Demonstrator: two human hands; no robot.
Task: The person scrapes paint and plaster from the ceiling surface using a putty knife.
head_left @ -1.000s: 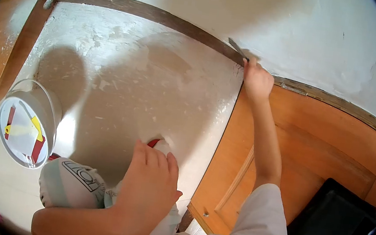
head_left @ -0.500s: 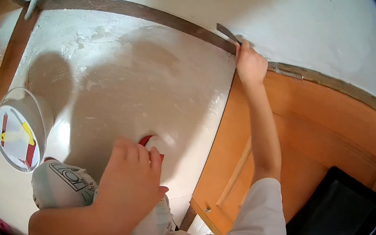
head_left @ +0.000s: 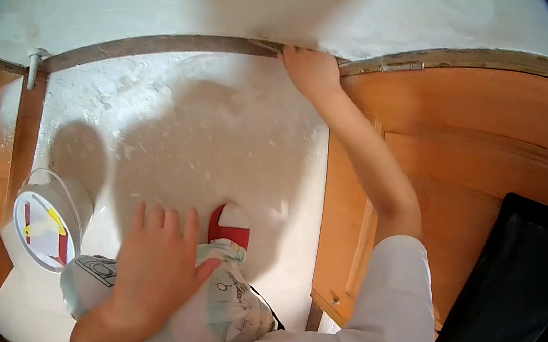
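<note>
My right hand (head_left: 312, 72) is closed around a thin scraper (head_left: 266, 46), whose blade lies along the dark wooden strip (head_left: 166, 42) at the foot of the pale wall (head_left: 137, 1). Its handle is hidden in my fingers. My left hand (head_left: 158, 259) hangs over my patterned trousers (head_left: 228, 310) with its fingers spread and nothing in it. Beyond that hand, a red and white slipper (head_left: 232, 226) rests on the whitish, smudged floor (head_left: 188, 139).
At the left stands a white bucket (head_left: 79, 204) with red and yellow tools (head_left: 58, 221) on its lid. An orange wooden door (head_left: 463, 154) and a black object (head_left: 507, 292) are at the right. A metal doorstop (head_left: 32, 70) sticks out at the upper left.
The view has shifted. My right hand has moved left with the scraper, from the wall beside the door corner onto the dark strip. My left hand's fingers have spread, and more of the slipper shows.
</note>
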